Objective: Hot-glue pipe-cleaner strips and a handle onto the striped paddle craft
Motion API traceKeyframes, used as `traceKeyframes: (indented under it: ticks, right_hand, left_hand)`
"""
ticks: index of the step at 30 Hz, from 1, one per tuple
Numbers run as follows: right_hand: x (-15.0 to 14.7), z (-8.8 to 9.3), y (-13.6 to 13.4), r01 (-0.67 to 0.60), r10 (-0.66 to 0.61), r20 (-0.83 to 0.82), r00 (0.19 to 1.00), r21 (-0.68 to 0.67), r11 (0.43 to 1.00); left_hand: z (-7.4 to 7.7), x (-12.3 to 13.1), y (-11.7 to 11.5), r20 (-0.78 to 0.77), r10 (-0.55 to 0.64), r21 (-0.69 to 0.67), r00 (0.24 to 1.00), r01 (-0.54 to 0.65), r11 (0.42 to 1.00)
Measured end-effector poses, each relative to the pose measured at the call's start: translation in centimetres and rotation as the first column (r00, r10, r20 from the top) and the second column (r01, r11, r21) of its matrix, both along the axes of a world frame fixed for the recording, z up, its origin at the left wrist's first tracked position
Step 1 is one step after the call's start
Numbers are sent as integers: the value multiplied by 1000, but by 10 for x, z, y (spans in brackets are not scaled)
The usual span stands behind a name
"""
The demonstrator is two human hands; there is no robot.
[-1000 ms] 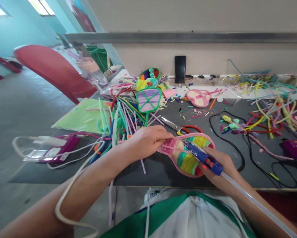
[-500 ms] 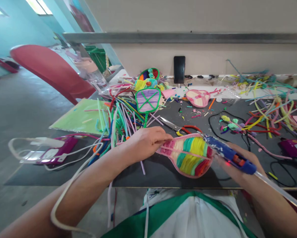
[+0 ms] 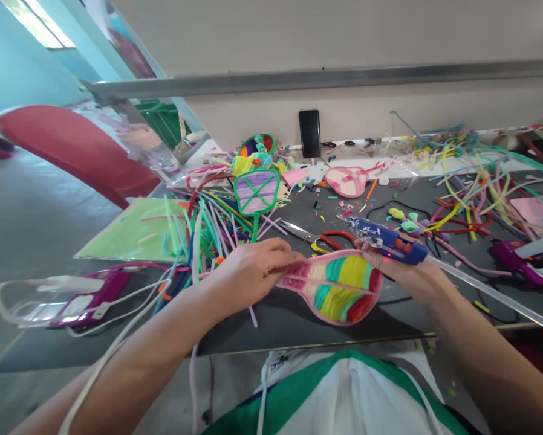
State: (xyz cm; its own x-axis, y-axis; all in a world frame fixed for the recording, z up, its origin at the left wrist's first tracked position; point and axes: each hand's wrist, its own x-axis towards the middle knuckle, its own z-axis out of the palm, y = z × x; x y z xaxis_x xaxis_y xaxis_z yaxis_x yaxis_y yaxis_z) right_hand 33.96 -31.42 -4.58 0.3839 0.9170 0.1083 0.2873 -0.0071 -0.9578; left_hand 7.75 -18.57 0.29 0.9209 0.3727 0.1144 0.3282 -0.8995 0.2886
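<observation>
A pink-rimmed fan-shaped craft piece [image 3: 339, 290], filled with pink, yellow, green and red bands, lies near the front edge of the dark table [image 3: 299, 317]. My left hand [image 3: 248, 275] is closed on its left end, fingers pinching the pink rim. My right hand [image 3: 405, 272] is wrapped round a blue glue gun [image 3: 387, 240] with a clear glue stick [image 3: 493, 296] trailing back to the right. The gun's nozzle points left, just above the craft's upper right rim.
Red-handled scissors [image 3: 319, 234] lie just behind the craft. A heap of coloured pipe cleaners [image 3: 203, 226], a purple and green fan [image 3: 256, 193], a pink fan [image 3: 346, 181], a black phone [image 3: 309, 134], purple glue guns [image 3: 520, 260] [image 3: 90, 290], black cable [image 3: 435, 248] and a green sheet [image 3: 135, 229] crowd the table.
My right hand has lifted the glue gun off the middle of the craft and swung it to the upper right rim. My left hand has kept its hold.
</observation>
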Motion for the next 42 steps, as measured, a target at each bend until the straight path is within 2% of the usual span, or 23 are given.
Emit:
traceKeyframes:
  ticks: [7, 11, 16, 19, 22, 29, 35, 42]
  right_hand:
    - [-1, 19, -5, -68, 73, 260, 963, -27, 997]
    - [-13, 30, -11, -89, 56, 401, 915, 66, 994]
    - [-27, 30, -15, -189, 71, 524, 849, 175, 966]
    - [-35, 30, -15, -223, 58, 534, 844, 251, 942]
    - [-41, 30, -13, -201, 34, 507, 861, 278, 939]
    - [-42, 19, -11, -2, -62, 436, 898, 145, 989]
    - [-44, 20, -14, -19, -51, 469, 882, 143, 990]
    - [-46, 17, -17, -82, -74, 532, 843, 265, 961]
  left_hand:
    - [10, 5, -12, -46, 3, 85, 999, 1, 996]
    - [19, 11, -19, -70, -3, 122, 998, 12, 993]
    - [24, 14, -26, -97, -13, 163, 995, 29, 986]
    - [26, 15, -29, -124, -18, 176, 992, 40, 984]
    - [30, 18, -34, -154, -5, 190, 988, 35, 981]
    - [40, 26, -44, -228, 2, 249, 974, 56, 967]
    - [43, 30, -49, -261, 5, 257, 965, 65, 964]
    - [41, 30, -52, -258, 21, 257, 966, 48, 965]
